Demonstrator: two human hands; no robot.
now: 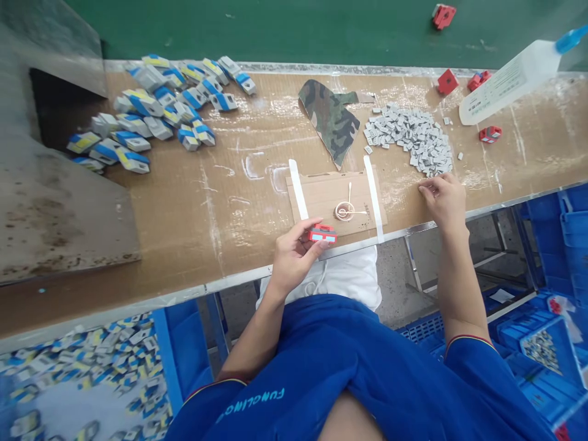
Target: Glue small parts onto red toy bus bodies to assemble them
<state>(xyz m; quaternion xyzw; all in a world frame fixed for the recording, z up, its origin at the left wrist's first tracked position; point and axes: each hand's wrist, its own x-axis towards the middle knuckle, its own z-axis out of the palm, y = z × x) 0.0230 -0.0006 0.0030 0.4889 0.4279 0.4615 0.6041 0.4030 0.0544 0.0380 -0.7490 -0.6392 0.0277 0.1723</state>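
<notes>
I record the left hand [294, 257], fingers [307, 236] pinched on a red plastic part [322, 234], over the front edge of the bench [220, 214]. The right hand [443, 199] lies open, fingertips [425, 190] just beside a heap of small grey pieces [413, 138] ahead of them.

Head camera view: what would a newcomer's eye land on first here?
The heap of blue-and-yellow parts on the bench's far left stands out first. Right of centre lies a dense pile of small grey pieces, with the right hand at its near edge. Nearer the middle, the left hand holds a bright red part over a cardboard sheet.
</notes>
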